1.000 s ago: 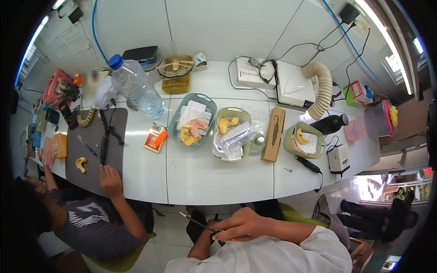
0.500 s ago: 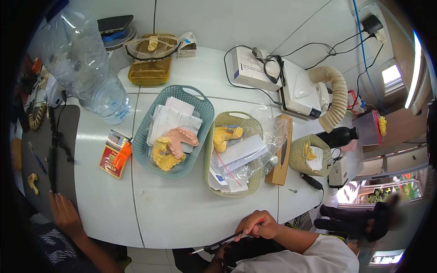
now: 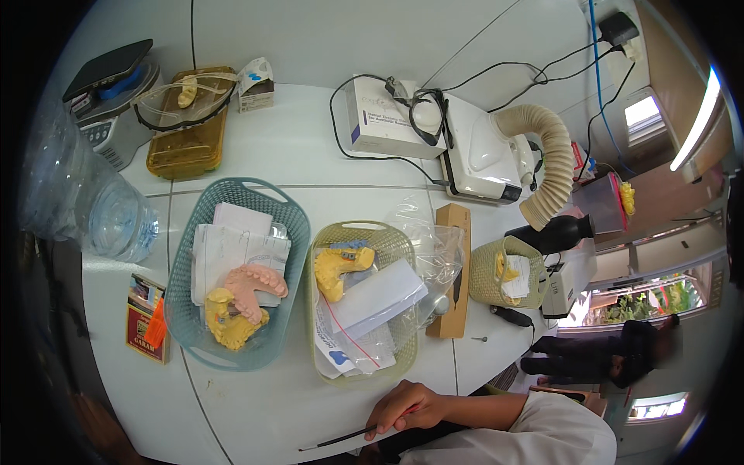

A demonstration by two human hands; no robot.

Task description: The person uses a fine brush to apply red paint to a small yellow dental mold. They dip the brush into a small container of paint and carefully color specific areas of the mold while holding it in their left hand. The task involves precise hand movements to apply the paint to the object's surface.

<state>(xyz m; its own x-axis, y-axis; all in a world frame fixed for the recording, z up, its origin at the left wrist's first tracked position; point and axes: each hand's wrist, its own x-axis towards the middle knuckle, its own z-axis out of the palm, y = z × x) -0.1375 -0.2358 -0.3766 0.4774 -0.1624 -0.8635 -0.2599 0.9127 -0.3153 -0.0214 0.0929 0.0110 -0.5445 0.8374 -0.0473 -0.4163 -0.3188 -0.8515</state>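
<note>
In my right hand (image 3: 407, 407) is a thin black brush (image 3: 341, 440) with a red end, gripped between thumb and fingers. It slants down to the left, over the table's front edge. Only a sliver of my left hand (image 3: 369, 455) shows at the lower edge, its fingers hidden. Just beyond my right hand stands a pale green basket (image 3: 318, 353) with a yellow dental cast (image 3: 333, 280), papers and clear plastic bags. Left of it, a blue-grey basket (image 3: 180, 310) holds a pink dental cast (image 3: 260, 280), a yellow cast (image 3: 232, 329) and folded papers.
At far left stand a large clear bottle (image 3: 116, 217) and a red packet (image 3: 141, 333). A co-worker's hand (image 3: 101, 426) is dim at lower left. Behind are goggles (image 3: 186, 116) on an amber box (image 3: 182, 155) and a white machine with a ribbed hose (image 3: 558, 163).
The whole view has shifted, so the baskets sit lower and further left. My right hand with the brush appears lower and further left, and less of my left hand shows.
</note>
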